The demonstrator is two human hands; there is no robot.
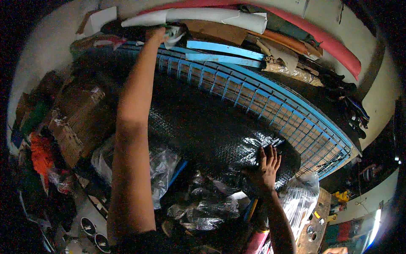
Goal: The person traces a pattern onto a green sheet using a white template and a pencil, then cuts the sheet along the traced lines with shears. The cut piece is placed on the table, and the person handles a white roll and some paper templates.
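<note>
My left hand point(156, 34) reaches up to the far side, its fingers closed at a crumpled white-and-dark bundle point(174, 36); whether that is cloth or plastic I cannot tell. Stretched out with fingers spread, my right hand point(267, 168) lies on the near right end of a large black roll of shiny, textured sheet point(194, 122). This roll runs from the far left toward the right, along a blue wire rack point(253, 99). Shadow hides much of the roll's left part.
Behind the rack lie a white roll point(203, 15), a long red roll point(313, 40) and brown wrapped lengths. Cardboard boxes point(78, 114) stand at the left. Clear plastic point(205, 211) is heaped below the black roll, with a plastic-wrapped bundle point(299, 199) at the right.
</note>
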